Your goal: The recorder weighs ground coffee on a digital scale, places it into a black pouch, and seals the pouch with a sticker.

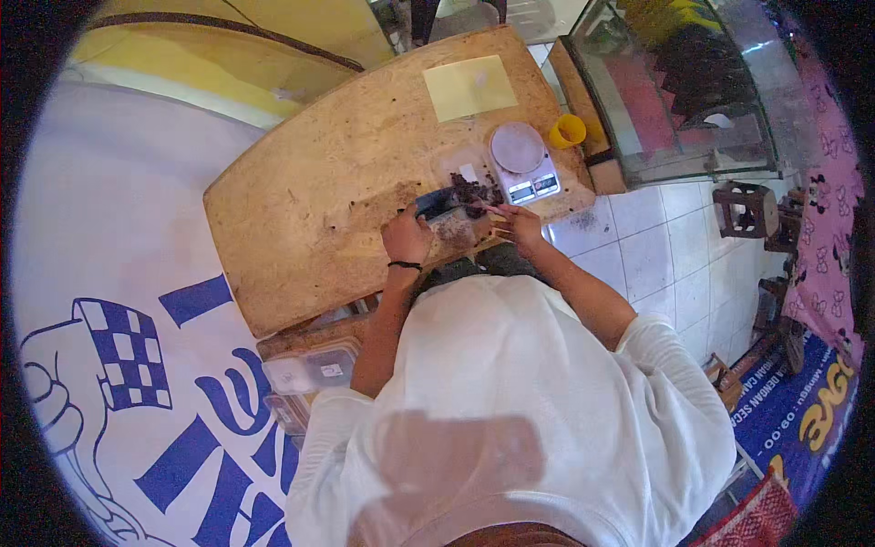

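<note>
My left hand [407, 236], with a dark band at the wrist, grips the near left end of a dark blue-black object [435, 204] on the wooden table. It may be a small container or scoop; I cannot tell. My right hand [525, 227] holds a thin, pale pinkish utensil [489, 207] whose tip points into dark brown crumbs or small pieces [473, 186]. These lie heaped between my hands and a white digital kitchen scale [530, 186]. A clear plastic piece [450, 163] lies behind the heap, with a white label on it. Finer brown bits are scattered near the table's front edge.
A yellow cup [567, 131] stands right of the scale. A pale yellow sheet [472, 87] lies at the far end of the wooden table [294, 205]. Lidded plastic boxes [318, 369] sit below at left. A glass display case [690, 89] and brown stools [745, 208] are at right.
</note>
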A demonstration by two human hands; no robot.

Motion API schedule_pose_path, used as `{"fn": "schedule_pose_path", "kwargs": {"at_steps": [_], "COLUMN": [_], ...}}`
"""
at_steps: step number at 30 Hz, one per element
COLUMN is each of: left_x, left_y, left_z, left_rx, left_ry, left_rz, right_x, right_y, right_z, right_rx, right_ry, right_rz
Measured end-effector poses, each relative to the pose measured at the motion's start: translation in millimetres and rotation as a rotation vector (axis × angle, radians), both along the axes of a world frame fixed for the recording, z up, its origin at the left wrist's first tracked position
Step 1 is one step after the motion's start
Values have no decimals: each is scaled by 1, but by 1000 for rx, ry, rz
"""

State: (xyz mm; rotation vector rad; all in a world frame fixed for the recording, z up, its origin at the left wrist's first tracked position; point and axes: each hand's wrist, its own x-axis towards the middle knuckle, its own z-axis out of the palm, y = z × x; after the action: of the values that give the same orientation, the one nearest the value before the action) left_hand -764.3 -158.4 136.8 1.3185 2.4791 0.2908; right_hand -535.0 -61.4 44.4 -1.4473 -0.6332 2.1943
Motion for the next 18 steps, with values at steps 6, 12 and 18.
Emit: {"fn": "schedule_pose_path", "kwargs": {"at_steps": [6,12,18], "left_x": [-4,-2,3], "left_y": [-2,2,9], "left_z": [-2,3,-2], "left_rx": [-6,36,17], "left_ry": [10,59,116], "left_rz": [38,43,46], "right_x": [11,14,7], "right_y": [15,33,38], "right_z": [11,51,109], "right_rx": [-28,55,125], "right_ry": [-26,-83,-15], "right_rz": [6,4,6]}}
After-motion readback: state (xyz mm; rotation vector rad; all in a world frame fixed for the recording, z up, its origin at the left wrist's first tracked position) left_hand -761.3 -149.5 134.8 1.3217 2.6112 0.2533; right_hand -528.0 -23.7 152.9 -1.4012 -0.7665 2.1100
